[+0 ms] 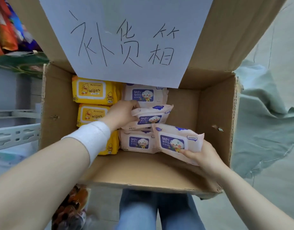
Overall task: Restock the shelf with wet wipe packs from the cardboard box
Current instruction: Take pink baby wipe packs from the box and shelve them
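Left hand (121,113) grips central baby-wipes pack (150,116); right hand (205,154) grips tilted baby-wipes pack (176,142), four o'clock in cardboard box (214,112).

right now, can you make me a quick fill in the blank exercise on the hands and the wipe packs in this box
The left hand grips a pink pack labelled BABY ____.
The right hand holds a second pink pack, making ____ packs held in all.
The duck-printed packs beside them are ____.
The wristband on the left arm is ____.
Missing words: WIPES; two; yellow; white.
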Action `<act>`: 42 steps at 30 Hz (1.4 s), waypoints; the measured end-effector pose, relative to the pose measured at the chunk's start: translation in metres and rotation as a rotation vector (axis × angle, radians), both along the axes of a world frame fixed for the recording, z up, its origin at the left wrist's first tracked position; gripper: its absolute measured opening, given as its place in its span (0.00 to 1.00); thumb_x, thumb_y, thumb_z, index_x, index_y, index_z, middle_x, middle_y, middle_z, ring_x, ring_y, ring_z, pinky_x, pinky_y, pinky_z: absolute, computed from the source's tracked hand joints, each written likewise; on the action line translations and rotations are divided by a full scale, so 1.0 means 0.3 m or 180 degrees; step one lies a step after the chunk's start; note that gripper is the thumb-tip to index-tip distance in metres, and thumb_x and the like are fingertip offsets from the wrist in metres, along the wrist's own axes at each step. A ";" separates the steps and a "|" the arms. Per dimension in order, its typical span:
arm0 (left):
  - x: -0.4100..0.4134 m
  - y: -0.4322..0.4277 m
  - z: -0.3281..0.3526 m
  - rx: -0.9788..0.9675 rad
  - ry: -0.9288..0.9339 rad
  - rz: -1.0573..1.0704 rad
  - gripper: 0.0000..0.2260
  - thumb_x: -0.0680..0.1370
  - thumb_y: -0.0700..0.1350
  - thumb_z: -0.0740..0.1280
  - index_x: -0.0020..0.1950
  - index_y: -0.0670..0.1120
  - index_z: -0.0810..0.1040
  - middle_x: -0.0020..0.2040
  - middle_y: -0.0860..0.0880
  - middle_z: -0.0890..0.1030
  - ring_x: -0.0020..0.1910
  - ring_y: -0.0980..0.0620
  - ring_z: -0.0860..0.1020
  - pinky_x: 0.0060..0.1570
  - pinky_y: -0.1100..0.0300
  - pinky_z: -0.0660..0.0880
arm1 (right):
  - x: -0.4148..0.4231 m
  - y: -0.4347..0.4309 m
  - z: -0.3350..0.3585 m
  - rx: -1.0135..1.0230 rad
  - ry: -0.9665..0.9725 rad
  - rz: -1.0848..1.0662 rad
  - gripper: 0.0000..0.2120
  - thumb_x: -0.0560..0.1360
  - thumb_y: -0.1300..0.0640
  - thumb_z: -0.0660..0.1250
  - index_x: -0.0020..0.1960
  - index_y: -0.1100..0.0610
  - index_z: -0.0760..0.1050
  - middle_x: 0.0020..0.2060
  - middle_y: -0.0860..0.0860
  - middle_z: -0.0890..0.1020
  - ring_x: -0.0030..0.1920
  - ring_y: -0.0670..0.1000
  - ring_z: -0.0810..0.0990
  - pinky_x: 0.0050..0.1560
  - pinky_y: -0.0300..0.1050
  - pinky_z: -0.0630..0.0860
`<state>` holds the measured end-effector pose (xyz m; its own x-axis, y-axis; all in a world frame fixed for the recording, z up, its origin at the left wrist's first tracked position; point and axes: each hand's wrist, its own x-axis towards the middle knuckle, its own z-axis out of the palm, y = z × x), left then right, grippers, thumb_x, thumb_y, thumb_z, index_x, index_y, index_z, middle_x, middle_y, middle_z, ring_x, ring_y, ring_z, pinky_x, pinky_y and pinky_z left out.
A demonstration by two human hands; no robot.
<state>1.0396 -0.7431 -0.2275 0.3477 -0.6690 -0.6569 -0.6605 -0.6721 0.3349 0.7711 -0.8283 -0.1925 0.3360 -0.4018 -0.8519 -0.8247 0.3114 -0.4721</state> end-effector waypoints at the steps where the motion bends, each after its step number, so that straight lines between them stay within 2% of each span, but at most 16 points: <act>1: -0.010 0.008 0.044 -0.0208 0.0114 0.0257 0.15 0.69 0.45 0.73 0.54 0.49 0.77 0.52 0.48 0.81 0.50 0.47 0.78 0.44 0.59 0.74 | -0.016 -0.007 0.040 -0.0136 -0.0026 -0.0033 0.20 0.68 0.57 0.74 0.59 0.52 0.75 0.51 0.47 0.83 0.51 0.47 0.81 0.52 0.44 0.78; 6: -0.080 0.104 0.370 -0.1226 0.0474 0.1556 0.12 0.69 0.43 0.74 0.52 0.46 0.81 0.45 0.51 0.81 0.43 0.55 0.76 0.38 0.70 0.70 | -0.073 -0.021 0.282 -0.0415 -0.0216 -0.0130 0.18 0.67 0.59 0.75 0.56 0.54 0.78 0.47 0.50 0.84 0.48 0.50 0.82 0.50 0.48 0.79; 10: -0.169 0.282 0.693 -0.1840 0.0642 0.2481 0.10 0.69 0.43 0.74 0.50 0.47 0.82 0.43 0.51 0.82 0.40 0.57 0.77 0.37 0.70 0.73 | -0.092 0.012 0.520 -0.0467 -0.0662 -0.0195 0.13 0.67 0.64 0.75 0.46 0.51 0.78 0.41 0.46 0.83 0.36 0.38 0.82 0.34 0.30 0.77; 12: -0.219 0.401 0.866 -0.2261 0.0609 0.2903 0.08 0.71 0.43 0.73 0.47 0.51 0.81 0.41 0.52 0.81 0.39 0.57 0.77 0.38 0.68 0.74 | -0.075 0.040 0.645 -0.0422 -0.0953 -0.0093 0.12 0.66 0.64 0.75 0.46 0.51 0.78 0.40 0.46 0.83 0.35 0.38 0.82 0.31 0.28 0.76; 15: -0.294 0.607 1.122 -0.2790 0.0302 0.3398 0.06 0.72 0.45 0.71 0.43 0.56 0.79 0.40 0.58 0.82 0.40 0.58 0.79 0.39 0.66 0.77 | -0.028 0.107 0.819 -0.0204 -0.1363 0.0366 0.14 0.66 0.60 0.75 0.50 0.52 0.79 0.43 0.47 0.85 0.42 0.47 0.84 0.36 0.35 0.80; 20: -0.436 1.013 1.552 -0.3517 -0.0430 0.3615 0.09 0.73 0.43 0.71 0.39 0.58 0.80 0.33 0.64 0.81 0.33 0.68 0.77 0.38 0.70 0.73 | 0.053 0.329 1.158 0.0085 -0.2004 0.1109 0.23 0.62 0.52 0.75 0.56 0.55 0.78 0.46 0.48 0.86 0.44 0.49 0.85 0.39 0.40 0.81; 22: -0.498 1.196 1.695 -0.3731 -0.0776 0.3843 0.10 0.72 0.41 0.71 0.38 0.57 0.80 0.33 0.64 0.81 0.33 0.68 0.76 0.37 0.71 0.73 | 0.093 0.456 1.294 0.0150 -0.2232 0.1449 0.27 0.59 0.49 0.76 0.57 0.55 0.78 0.48 0.51 0.86 0.45 0.52 0.85 0.42 0.44 0.82; 25: -0.576 1.491 1.859 -0.4004 -0.1235 0.4340 0.07 0.72 0.41 0.71 0.40 0.54 0.79 0.34 0.60 0.82 0.36 0.63 0.78 0.40 0.65 0.77 | 0.158 0.684 1.477 0.0120 -0.2545 0.1878 0.30 0.53 0.45 0.77 0.53 0.56 0.79 0.44 0.51 0.86 0.42 0.52 0.86 0.38 0.43 0.82; 27: -0.621 1.699 1.945 -0.4135 -0.1465 0.4637 0.07 0.72 0.40 0.71 0.40 0.53 0.79 0.34 0.60 0.82 0.37 0.60 0.78 0.43 0.61 0.77 | 0.202 0.858 1.588 0.0106 -0.2794 0.2134 0.30 0.52 0.46 0.76 0.52 0.56 0.79 0.41 0.48 0.86 0.41 0.49 0.85 0.37 0.39 0.81; 29: -0.664 1.914 2.010 -0.4245 -0.1476 0.4946 0.04 0.72 0.39 0.70 0.46 0.44 0.80 0.40 0.57 0.82 0.43 0.54 0.79 0.47 0.56 0.76 | 0.244 1.051 1.684 0.0124 -0.2981 0.2383 0.30 0.51 0.43 0.76 0.51 0.53 0.79 0.42 0.48 0.86 0.42 0.49 0.85 0.40 0.41 0.82; 30: -0.685 2.022 2.035 -0.4255 -0.1464 0.5092 0.07 0.73 0.39 0.69 0.50 0.40 0.78 0.43 0.54 0.82 0.45 0.52 0.79 0.47 0.56 0.76 | 0.266 1.153 1.724 0.0177 -0.3062 0.2507 0.31 0.50 0.41 0.78 0.50 0.52 0.79 0.44 0.48 0.86 0.44 0.49 0.85 0.42 0.43 0.82; 32: -0.722 2.246 2.066 -0.4212 -0.1430 0.5278 0.04 0.74 0.40 0.68 0.48 0.44 0.78 0.41 0.55 0.84 0.41 0.57 0.81 0.44 0.59 0.77 | 0.316 1.364 1.774 0.0340 -0.3141 0.2712 0.32 0.49 0.39 0.78 0.49 0.52 0.78 0.45 0.49 0.86 0.43 0.48 0.85 0.41 0.42 0.82; 34: -0.754 2.462 2.064 -0.4217 -0.1422 0.5459 0.04 0.75 0.39 0.67 0.46 0.48 0.77 0.35 0.58 0.84 0.36 0.60 0.81 0.43 0.59 0.77 | 0.367 1.571 1.799 0.0593 -0.3150 0.2866 0.23 0.57 0.47 0.76 0.49 0.52 0.77 0.43 0.49 0.86 0.42 0.47 0.85 0.37 0.40 0.81; 36: -0.780 2.665 2.035 -0.4192 -0.1404 0.5680 0.05 0.76 0.39 0.66 0.49 0.48 0.77 0.34 0.59 0.84 0.39 0.58 0.80 0.47 0.56 0.75 | 0.411 1.771 1.799 0.0813 -0.3167 0.2930 0.15 0.62 0.54 0.70 0.48 0.53 0.76 0.39 0.46 0.86 0.39 0.46 0.85 0.34 0.38 0.81; 39: -0.790 2.922 1.974 -0.4076 -0.1280 0.5913 0.10 0.76 0.38 0.64 0.57 0.45 0.76 0.34 0.58 0.84 0.42 0.55 0.79 0.51 0.54 0.75 | 0.492 2.035 1.773 0.0956 -0.3065 0.3045 0.13 0.64 0.55 0.68 0.48 0.55 0.76 0.38 0.47 0.86 0.38 0.45 0.85 0.33 0.39 0.81; 42: -0.761 3.124 1.939 -0.3901 -0.1237 0.6016 0.14 0.77 0.37 0.64 0.63 0.43 0.73 0.36 0.57 0.84 0.37 0.59 0.82 0.44 0.58 0.79 | 0.594 2.262 1.744 0.1022 -0.2926 0.3163 0.13 0.70 0.57 0.68 0.53 0.58 0.76 0.44 0.50 0.84 0.40 0.46 0.84 0.34 0.39 0.81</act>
